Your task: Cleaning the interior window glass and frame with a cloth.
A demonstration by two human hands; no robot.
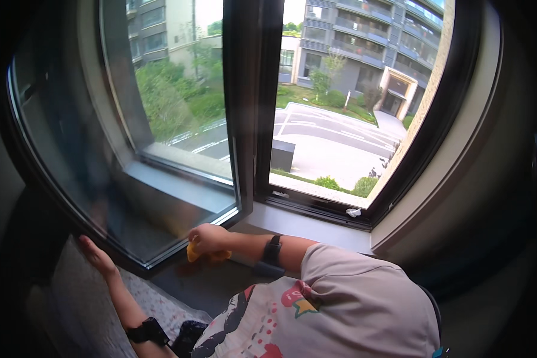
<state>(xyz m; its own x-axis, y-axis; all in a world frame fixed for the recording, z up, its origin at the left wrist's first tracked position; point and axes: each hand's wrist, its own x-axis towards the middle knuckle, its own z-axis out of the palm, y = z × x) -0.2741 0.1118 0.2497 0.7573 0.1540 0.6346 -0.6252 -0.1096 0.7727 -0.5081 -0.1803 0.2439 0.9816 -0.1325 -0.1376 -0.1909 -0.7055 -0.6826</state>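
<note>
An inward-opened window sash point(246, 210) with a dark frame and a glass pane point(170, 210) stands before me. My right hand point(210, 238) is at its lower rail, closed around a yellow cloth point(191, 253). Part of the cloth hangs below my fingers. Farther left, my left hand point(99, 258) rests by the outer edge of the same sash, near its lower corner. Its fingers look extended, with nothing seen in them. The pane carries faint reflections.
Behind the sash is the open window frame point(313, 208), with crumpled white scraps point(352, 212) on its lower track. A pale sill point(291, 223) runs beneath. Outside, far below, lie a road point(331, 127) and shrubs. A black plastic bag point(190, 333) is low by my body.
</note>
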